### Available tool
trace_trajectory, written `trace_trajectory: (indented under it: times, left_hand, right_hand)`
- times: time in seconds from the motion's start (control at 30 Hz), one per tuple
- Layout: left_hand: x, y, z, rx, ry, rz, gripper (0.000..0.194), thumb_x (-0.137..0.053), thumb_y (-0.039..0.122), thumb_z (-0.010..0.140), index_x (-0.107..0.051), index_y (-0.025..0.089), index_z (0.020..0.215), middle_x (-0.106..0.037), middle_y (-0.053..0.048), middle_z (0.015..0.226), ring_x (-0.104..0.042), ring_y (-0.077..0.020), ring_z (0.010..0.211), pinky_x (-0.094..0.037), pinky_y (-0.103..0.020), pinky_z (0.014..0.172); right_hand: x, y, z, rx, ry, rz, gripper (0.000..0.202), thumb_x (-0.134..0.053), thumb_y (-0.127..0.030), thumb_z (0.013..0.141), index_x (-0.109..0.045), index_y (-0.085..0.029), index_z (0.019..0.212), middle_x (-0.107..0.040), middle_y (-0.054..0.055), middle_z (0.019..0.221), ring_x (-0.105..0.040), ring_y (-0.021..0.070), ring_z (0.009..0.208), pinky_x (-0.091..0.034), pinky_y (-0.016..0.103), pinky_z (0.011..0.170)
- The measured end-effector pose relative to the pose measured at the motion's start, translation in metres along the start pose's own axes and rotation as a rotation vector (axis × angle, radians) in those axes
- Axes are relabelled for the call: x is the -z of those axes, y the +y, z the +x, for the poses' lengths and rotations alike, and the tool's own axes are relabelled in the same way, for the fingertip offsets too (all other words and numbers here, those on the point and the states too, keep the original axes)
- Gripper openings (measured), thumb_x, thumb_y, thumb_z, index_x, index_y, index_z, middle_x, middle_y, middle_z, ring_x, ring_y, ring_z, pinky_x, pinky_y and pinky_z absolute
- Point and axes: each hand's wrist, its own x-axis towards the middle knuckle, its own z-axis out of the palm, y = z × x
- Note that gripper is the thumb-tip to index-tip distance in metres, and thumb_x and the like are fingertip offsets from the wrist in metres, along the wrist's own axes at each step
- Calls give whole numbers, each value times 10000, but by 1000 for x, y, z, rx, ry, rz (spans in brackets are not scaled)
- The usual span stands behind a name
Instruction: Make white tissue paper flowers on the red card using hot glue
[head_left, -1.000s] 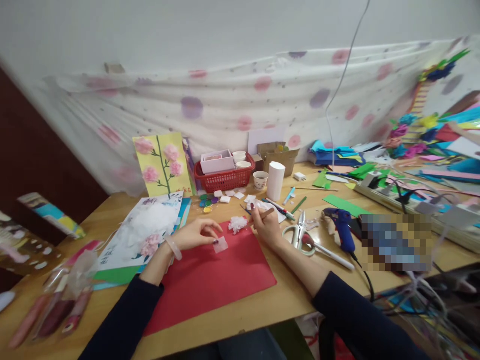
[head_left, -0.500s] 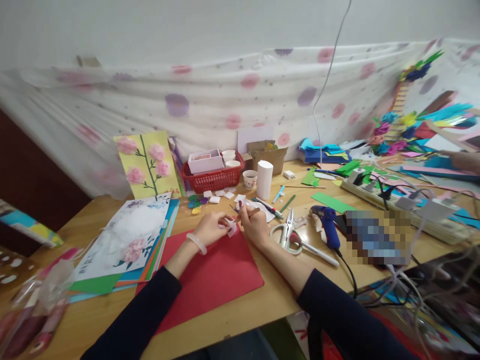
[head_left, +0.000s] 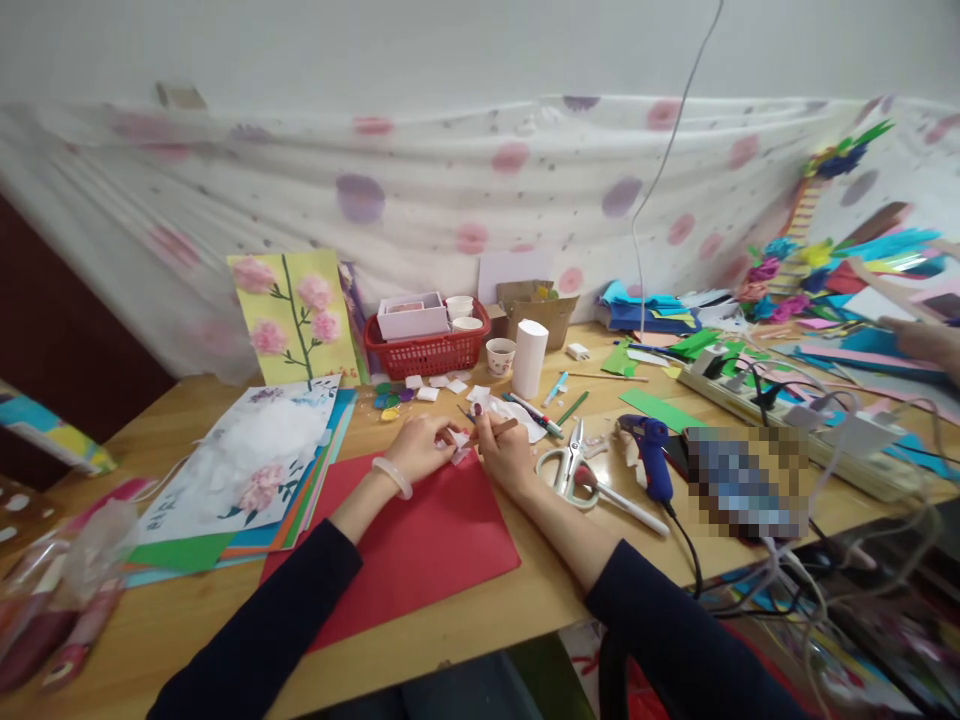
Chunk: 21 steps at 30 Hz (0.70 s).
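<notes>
My left hand [head_left: 424,447], with a pale bangle at the wrist, pinches a small pinkish-white piece [head_left: 460,450] that looks like tissue or cotton. It is over the far edge of a red sheet of paper [head_left: 420,540]. Close beside it, my right hand [head_left: 506,455] is closed around a slim brown stick-like tool [head_left: 504,428], perhaps a brush; its working end is too small to make out. White scissors [head_left: 574,460] and a white-handled tool [head_left: 630,503] lie to the right of my right hand.
A blue glue gun [head_left: 654,450] and a power strip [head_left: 795,420] with cables are on the right. Behind stand a paper roll [head_left: 529,360], a paper cup [head_left: 500,356] and a red basket [head_left: 427,355]. Stacked papers [head_left: 187,550] lie left. Another person's hand [head_left: 922,345] shows at far right.
The view has shifted slightly. Both hands keep nearly the same place and grip, with the pinkish-white piece still between the left fingers.
</notes>
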Motion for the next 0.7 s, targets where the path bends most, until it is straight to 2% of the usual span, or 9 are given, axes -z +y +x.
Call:
trace_trajectory:
  times: [0.27,0.37,0.4,0.47,0.57,0.63,0.7]
  left_hand:
    - [1,0,1,-23,19,0,212,-610,121,747,-701,203,920,-755,-24,830,-674,-235,883,-475,-367,866]
    - [3,-2,-6,-14,47,9,252,-613,157,756,-685,194,994,-733,-63,1016,-648,-247,1008,-462,-376,928]
    - [4,-5,-10,-5,53,16,309,-635,196,754,-666,188,1062,-704,-86,1118,-620,-265,1087,-442,-397,972]
    - [5,-11,-21,20,48,31,562,-723,304,701,-585,169,1229,-602,-141,1313,-518,-327,1249,-371,-466,1060]
    - [6,-24,-34,92,-90,43,956,-798,459,598,-409,149,1414,-411,-195,1493,-343,-387,1391,-281,-521,1124]
    - [5,-30,-39,137,-209,41,1029,-767,527,619,-328,144,1468,-324,-194,1543,-271,-369,1431,-254,-491,1148]
    - [5,-34,-40,156,-278,35,1040,-727,565,653,-281,145,1493,-264,-178,1571,-229,-343,1450,-232,-452,1166]
  right_hand:
    - [-9,9,0,46,-42,-46,531,-324,-456,990,-538,-212,569,-575,13,487,-532,129,454,-346,254,495]
    - [-12,13,-2,77,-59,-65,536,-323,-457,994,-551,-206,578,-590,15,496,-536,125,450,-333,251,484]
    - [-12,14,-2,86,-65,-70,539,-317,-455,998,-556,-204,585,-591,13,498,-535,122,450,-330,248,482]
    - [-13,15,-3,103,-75,-80,549,-303,-464,1004,-557,-203,592,-579,7,492,-523,116,445,-322,245,479]
    - [-14,16,-4,129,-93,-96,557,-288,-496,1002,-535,-209,593,-546,4,477,-487,119,436,-306,254,478]
    - [-14,15,-5,147,-107,-103,548,-286,-509,998,-520,-215,599,-540,8,486,-479,128,445,-302,263,486]
    - [-15,16,-6,161,-125,-106,533,-290,-510,996,-507,-220,604,-549,15,508,-487,138,465,-307,270,501]
